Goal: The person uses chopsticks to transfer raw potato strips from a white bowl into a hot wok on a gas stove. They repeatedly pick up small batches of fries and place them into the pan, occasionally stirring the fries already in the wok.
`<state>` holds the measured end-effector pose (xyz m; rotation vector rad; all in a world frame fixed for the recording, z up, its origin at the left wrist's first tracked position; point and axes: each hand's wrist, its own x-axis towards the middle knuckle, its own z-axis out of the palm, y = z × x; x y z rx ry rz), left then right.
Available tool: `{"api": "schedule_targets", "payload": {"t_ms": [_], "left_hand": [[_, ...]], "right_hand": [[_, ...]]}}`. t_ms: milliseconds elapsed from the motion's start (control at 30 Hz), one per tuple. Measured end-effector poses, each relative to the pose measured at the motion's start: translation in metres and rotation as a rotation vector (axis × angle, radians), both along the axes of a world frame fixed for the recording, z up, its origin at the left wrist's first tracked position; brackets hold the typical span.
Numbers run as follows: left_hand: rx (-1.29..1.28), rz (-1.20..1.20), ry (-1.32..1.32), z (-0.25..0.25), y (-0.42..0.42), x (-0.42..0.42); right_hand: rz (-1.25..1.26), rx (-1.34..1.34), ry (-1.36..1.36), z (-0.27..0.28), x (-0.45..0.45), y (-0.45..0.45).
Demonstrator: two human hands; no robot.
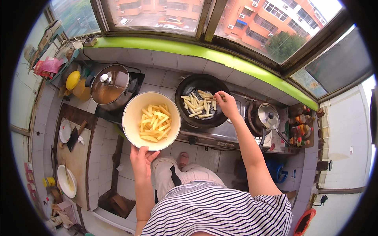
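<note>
My left hand (143, 160) grips the lower rim of a cream enamel bowl (130, 118), which holds many pale yellow potato strips (156, 122). Right of the bowl, a black wok (189, 84) sits on a gas stove. Several coated-looking potato strips (195, 101) lie in its dark, shiny base. My right hand (225, 101) is over the wok's right side, fingers closed around what look like thin wooden chopsticks (210, 97). Their tips reach among the strips; the fingers partly hide them.
Left stands a lidded steel pot (110, 85) on a black cooktop. A small lidded pan (268, 116) rests on the stove's right burner, beside bottled seasonings (301, 128). A cleaver (72, 141) and plates lie on the cutting board (72, 157) at far left. Windows (260, 26) line the back.
</note>
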<state>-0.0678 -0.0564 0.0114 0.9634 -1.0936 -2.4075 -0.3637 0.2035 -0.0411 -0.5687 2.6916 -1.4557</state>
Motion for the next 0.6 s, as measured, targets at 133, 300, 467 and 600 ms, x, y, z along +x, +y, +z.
{"api": "schedule_targets", "payload": {"t_ms": [133, 300, 467, 600], "left_hand": [[-0.002, 0.030, -0.001, 0.000, 0.003, 0.007], [0.001, 0.046, 0.008, -0.002, 0.007, 0.008], [0.011, 0.044, 0.023, -0.001, 0.008, 0.007], [0.006, 0.050, 0.037, 0.000, 0.010, 0.006]], "right_hand": [[0.044, -0.077, -0.107, 0.014, 0.014, 0.000], [0.159, -0.106, -0.184, 0.002, 0.034, -0.005], [0.077, -0.121, -0.127, 0.000, 0.026, 0.007], [0.126, -0.185, -0.277, 0.017, 0.050, 0.005]]}}
